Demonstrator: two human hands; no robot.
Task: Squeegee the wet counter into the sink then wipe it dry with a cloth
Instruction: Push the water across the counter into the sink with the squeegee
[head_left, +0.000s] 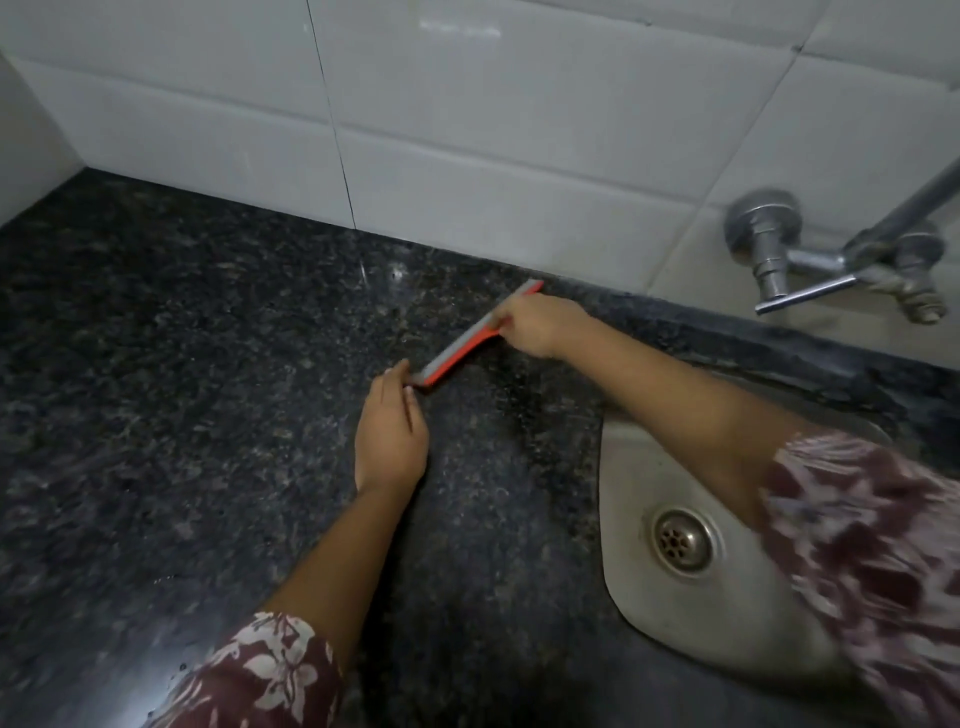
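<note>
Leftmost, the dark speckled counter (156, 364) runs back to the white tiled wall (467, 130), with a few bright glints near the wall that may be water, though the dim, soft picture makes the wet hard to read. Next comes the left hand (390, 431), lying low on the stone with its fingers nearly straight and its fingertips touching the near end of the squeegee (470, 340); it steadies that end more than it grips it, as far as I can tell. From there the squeegee lies flat on the counter, long axis slanting from the left hand up and away toward the wall, grey blade edge facing left, orange back facing right (toward the basin). Further right, the right hand (537, 325) is closed over the squeegee's middle, where the handle presumably sits, hidden under the fingers. Its arm reaches across the steel sink (639, 587), which lies to the right of the tool and nearer the person, with the tap (810, 260) on the wall beyond. So the coming stroke turns on one fact: the sink lies on the orange side, and the blade would have to be drawn broadside to the right to carry water into it. No cloth is in view.
</note>
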